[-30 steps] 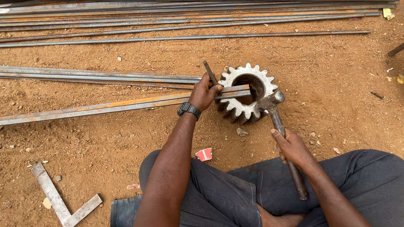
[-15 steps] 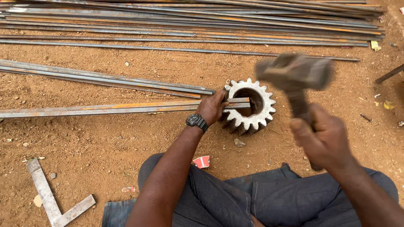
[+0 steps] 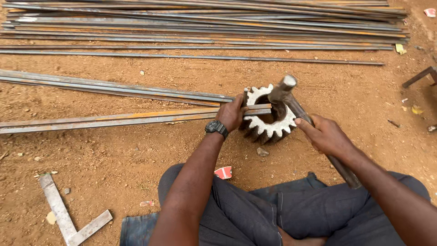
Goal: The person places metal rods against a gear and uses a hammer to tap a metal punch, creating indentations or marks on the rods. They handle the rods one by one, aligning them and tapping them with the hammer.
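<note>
Dirt covered the ground, reddish and pebbly, and at the far left an L-shaped metal square lay flat on it. Above it, a long flat steel bar ran rightward across the soil, with more bars just beyond it and a wide bundle of rods along the top. The left hand, a black wristwatch on its wrist, was closed around the bar's right end, pinning it across the top of a large toothed gear that sat on the ground before the person's knees. A small red scrap lay near the dark trousers. The right hand was wrapped firmly round the handle of a hammer, whose head was down at the bar over the gear's bore; whether it touched could not be told.
</note>
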